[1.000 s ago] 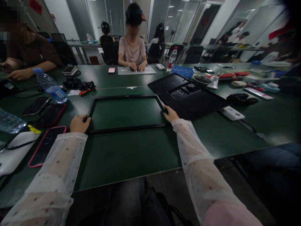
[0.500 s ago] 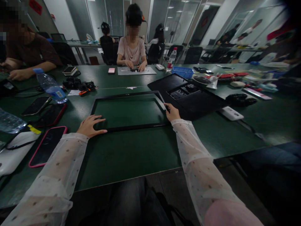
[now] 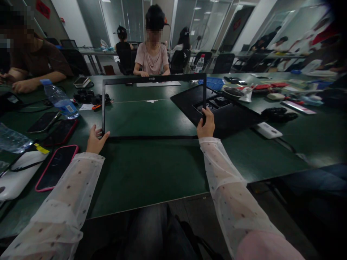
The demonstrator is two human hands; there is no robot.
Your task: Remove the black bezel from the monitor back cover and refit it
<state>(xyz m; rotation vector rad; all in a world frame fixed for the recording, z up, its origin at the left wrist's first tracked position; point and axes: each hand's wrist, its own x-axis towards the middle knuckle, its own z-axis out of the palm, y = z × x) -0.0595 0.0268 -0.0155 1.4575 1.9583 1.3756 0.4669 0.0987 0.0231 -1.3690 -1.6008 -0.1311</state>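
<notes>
View: I work from the head view alone; it shows both hands and the counter (image 3: pixel 151 169).
Black frame, location: I read the thin rectangular black frame (image 3: pixel 162 78) between the two hands, forward of the person's body and over the near half of the counter.
Black frame, attitude: its long axis runs left to right, across both forearms; it is raised at a tilt, top bar high. I cannot tell whether the lower bar touches the counter.
Left hand: the left hand (image 3: pixel 96 140) pinches the left bar just above the lower corner, thumb on the inner side, fingers outside.
Right hand: the right hand (image 3: pixel 206 123) is closed around the lower part of the right bar.
Black panel: the wide black panel (image 3: pixel 230 117) lies flat beyond and to the right of the right hand, the nearer of the two; the right bar crosses in front of it.
Panel recess: small dark parts sit inside; I cannot identify them.
Blue basket: the blue basket (image 3: pixel 214 83) stands behind the panel; its contents are not readable.
Bottles: a blue-capped bottle (image 3: pixel 61 101) leans at left; a red-capped bottle (image 3: pixel 200 65) stands upright behind the frame. I cannot read either fill level.
</notes>
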